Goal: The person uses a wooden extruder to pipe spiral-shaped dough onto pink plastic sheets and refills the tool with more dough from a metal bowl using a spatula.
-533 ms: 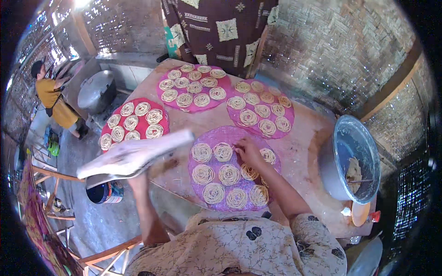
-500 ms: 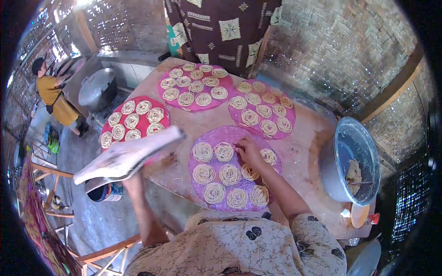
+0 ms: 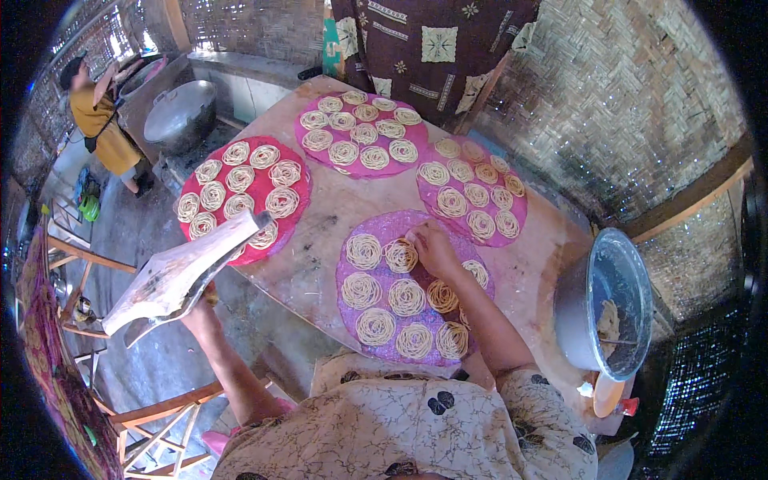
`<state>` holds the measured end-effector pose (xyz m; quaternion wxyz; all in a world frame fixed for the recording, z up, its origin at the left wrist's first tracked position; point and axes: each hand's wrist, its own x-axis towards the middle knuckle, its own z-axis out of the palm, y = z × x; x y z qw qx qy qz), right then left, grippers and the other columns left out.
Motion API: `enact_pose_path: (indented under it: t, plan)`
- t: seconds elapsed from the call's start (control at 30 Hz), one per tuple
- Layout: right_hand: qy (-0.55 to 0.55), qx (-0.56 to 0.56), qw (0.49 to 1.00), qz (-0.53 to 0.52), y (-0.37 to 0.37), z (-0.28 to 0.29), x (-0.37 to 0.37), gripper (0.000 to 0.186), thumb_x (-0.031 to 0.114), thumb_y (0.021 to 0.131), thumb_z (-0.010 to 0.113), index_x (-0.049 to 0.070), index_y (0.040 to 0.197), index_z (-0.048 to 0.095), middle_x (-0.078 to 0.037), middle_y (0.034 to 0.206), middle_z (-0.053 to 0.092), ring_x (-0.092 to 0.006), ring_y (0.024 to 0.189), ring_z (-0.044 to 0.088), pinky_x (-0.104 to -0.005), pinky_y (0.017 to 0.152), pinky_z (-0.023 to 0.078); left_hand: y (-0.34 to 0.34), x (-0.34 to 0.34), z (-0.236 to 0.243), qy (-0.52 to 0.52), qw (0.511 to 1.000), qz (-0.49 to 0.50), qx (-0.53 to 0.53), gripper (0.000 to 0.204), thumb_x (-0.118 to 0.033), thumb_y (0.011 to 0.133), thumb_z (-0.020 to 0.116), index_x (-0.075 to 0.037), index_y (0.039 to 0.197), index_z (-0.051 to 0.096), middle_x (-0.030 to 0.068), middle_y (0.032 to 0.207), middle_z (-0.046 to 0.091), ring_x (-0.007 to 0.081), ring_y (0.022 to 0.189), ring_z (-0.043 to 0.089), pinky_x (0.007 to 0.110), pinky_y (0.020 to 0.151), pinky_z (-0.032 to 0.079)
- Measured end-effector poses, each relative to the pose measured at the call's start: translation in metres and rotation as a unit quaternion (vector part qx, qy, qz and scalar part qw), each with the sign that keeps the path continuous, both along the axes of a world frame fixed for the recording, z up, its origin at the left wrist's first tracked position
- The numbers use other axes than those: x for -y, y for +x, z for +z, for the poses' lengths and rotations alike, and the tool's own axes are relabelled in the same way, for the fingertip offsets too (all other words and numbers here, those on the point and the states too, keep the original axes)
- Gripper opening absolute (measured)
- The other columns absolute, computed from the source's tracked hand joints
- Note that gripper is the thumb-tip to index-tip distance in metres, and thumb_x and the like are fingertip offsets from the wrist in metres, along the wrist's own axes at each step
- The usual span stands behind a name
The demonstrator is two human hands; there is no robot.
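Note:
My right hand point(image 3: 436, 250) reaches over the purple round mesh mat point(image 3: 384, 228), its fingers pinched together at the upper right edge of a noodle coil point(image 3: 400, 256). Several more pale, flat noodle coils lie in rows on this mat. Off the table's left edge, my left hand point(image 3: 202, 316) is wrapped around the underside of a long, pale, stained tool point(image 3: 180, 268) with flared ends, held tilted in the air. Its grip is partly hidden by the tool. The tool's upper end covers the lower edge of the red round mat point(image 3: 300, 196) in the view.
Two pink mats point(image 3: 360, 164) point(image 3: 512, 228) with noodle coils lie at the back of the table point(image 3: 320, 256). A grey basin point(image 3: 572, 304) holding dough stands at the right. Back left, a person point(image 3: 100, 128) stands beside a large metal pot point(image 3: 180, 116). Wooden racks point(image 3: 168, 412) stand at the lower left.
My left hand has moved left with the tool, which now tilts more steeply and uncovers more of the red mat. My right fingers have moved onto the coil's upper edge. The view has shifted slightly.

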<state>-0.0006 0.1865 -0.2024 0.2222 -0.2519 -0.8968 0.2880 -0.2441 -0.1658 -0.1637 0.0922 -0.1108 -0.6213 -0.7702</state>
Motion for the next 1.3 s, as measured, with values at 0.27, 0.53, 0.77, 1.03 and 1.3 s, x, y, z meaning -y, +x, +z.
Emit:
enact_pose_path:
  t: [0.27,0.53,0.77,1.03,1.3]
  plan:
    - [0.058,0.043,0.997,0.009,-0.002,0.003,0.002,0.019,0.017,0.078,0.063,0.002,0.091,0.063,-0.017,0.09,0.054,-0.0361,0.088,0.052,-0.0452,0.077,0.041,-0.001,-0.003,-0.007,-0.094,0.995,-0.03,0.014,0.018,-0.012,0.078,0.062,-0.002,0.092,0.057,0.0034,0.08,0.056,0.0115,0.065,0.051,0.025,0.056,0.041]
    - [0.155,0.08,0.983,0.055,-0.013,0.005,0.028,0.025,0.021,0.073,0.064,0.009,0.095,0.064,-0.011,0.108,0.054,-0.0313,0.101,0.048,-0.0453,0.084,0.037,0.0,-0.009,-0.01,-0.042,0.999,-0.02,0.001,0.02,-0.015,0.079,0.063,-0.001,0.092,0.056,0.0032,0.08,0.056,0.0114,0.065,0.05,0.025,0.056,0.041]
    - [0.246,0.122,0.961,0.041,-0.023,0.013,0.056,0.03,0.021,0.073,0.063,0.008,0.1,0.062,-0.014,0.108,0.054,-0.0325,0.103,0.047,-0.0444,0.085,0.036,-0.001,-0.004,-0.014,-0.04,0.999,-0.012,-0.017,0.022,-0.016,0.08,0.063,-0.001,0.094,0.055,0.0034,0.08,0.057,0.0112,0.066,0.051,0.025,0.056,0.041]
    - [0.187,0.051,0.98,-0.044,-0.027,0.002,0.045,0.023,0.019,0.077,0.057,0.003,0.093,0.062,-0.015,0.105,0.054,-0.0334,0.1,0.048,-0.0478,0.084,0.036,-0.003,0.009,-0.016,-0.099,0.995,-0.024,0.013,0.019,-0.016,0.081,0.061,-0.001,0.091,0.056,0.0036,0.079,0.057,0.0118,0.065,0.051,0.025,0.057,0.041]
    - [0.139,0.115,0.983,-0.042,-0.007,0.011,0.024,0.022,0.016,0.075,0.061,0.011,0.096,0.065,-0.013,0.108,0.055,-0.033,0.101,0.049,-0.0466,0.086,0.036,-0.002,0.004,-0.017,-0.08,0.996,-0.032,0.024,0.018,-0.014,0.081,0.06,-0.001,0.092,0.057,0.0031,0.078,0.057,0.0116,0.066,0.052,0.025,0.057,0.041]
